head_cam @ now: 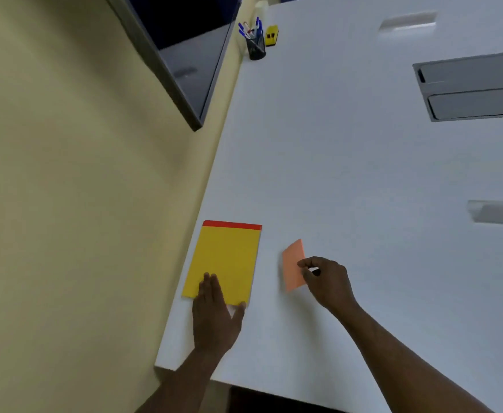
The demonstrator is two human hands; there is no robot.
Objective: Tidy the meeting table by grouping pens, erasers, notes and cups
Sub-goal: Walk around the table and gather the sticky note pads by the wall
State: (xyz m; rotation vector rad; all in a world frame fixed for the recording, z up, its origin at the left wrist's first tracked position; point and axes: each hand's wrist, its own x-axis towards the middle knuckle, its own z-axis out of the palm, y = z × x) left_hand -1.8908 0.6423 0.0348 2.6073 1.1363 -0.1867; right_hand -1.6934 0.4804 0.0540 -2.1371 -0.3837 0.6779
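Yellow notepad [224,260] lies under the flat, spread left hand [216,317]; right hand [327,281] pinches an orange note [292,265].

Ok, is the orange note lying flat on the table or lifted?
Lifted. The right hand pinches the orange note by one edge, tilting it above the white table.

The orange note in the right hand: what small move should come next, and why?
Probably carry the orange note left and lay it on the yellow pad. The right hand pinches the note by its edge, with part of it raised off the white table. The left hand lies flat on the pad's near end, steadying it. That would group the notes.
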